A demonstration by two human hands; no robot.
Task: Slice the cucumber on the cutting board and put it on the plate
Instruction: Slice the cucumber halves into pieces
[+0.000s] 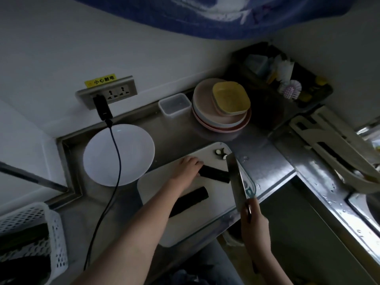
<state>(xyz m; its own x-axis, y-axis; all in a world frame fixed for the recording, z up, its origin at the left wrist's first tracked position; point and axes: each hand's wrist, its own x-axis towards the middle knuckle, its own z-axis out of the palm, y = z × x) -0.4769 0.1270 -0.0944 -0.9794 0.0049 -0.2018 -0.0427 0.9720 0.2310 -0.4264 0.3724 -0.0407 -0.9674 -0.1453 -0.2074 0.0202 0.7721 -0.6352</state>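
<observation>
Nearest you, a white perforated plastic basket sits at the lower left of the dim steel counter, and your two bare forearms reach forward over a white rectangular plastic cutting board. Your right hand is closed around the handle of a broad steel cleaver, fingers wrapped tight, the blade standing on edge at the right end of the dark green cucumber piece. A second dark cucumber length lies loose on the board nearer you, partly hidden under your left forearm. Your left hand presses down on the left end of the piece being cut, fingers curled together over it, the fingertips set well back from the blade with a bare stretch of cucumber between them. Just beyond the cleaver's tip, a few small cut cucumber slices rest near the board's far right corner. To the left of the board, touching its edge, stands an empty round white plate, crossed by a black cable running up to a wall socket. Farther back sit a clear rectangular container and a stack of pink and white plates topped by a yellow square dish.
</observation>
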